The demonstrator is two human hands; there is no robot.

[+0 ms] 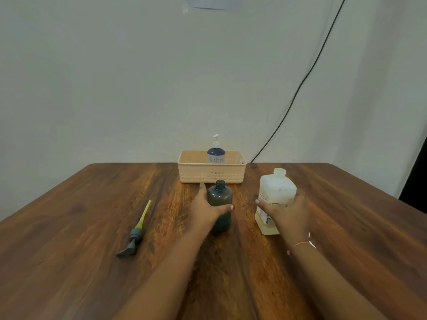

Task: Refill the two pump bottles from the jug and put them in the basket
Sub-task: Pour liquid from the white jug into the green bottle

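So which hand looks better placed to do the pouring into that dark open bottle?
The right hand, I'd guess. It already grips the white jug, whose cap is off, just right of the dark bottle. The left hand wraps that bottle, so it seems suited to steadying it.

Dark green open bottle (pixel 219 205), navy pump bottle (pixel 216 154) with white floral band and white pump, peach lattice basket (pixel 211 172), translucent white jug (pixel 275 199), grey pump head (pixel 134 239) with yellow tube, streaked brown wood desk (pixel 92 250)

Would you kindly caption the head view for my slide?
Left hand steadies uncapped green bottle, right hand grips jug; blue pump bottle in basket.
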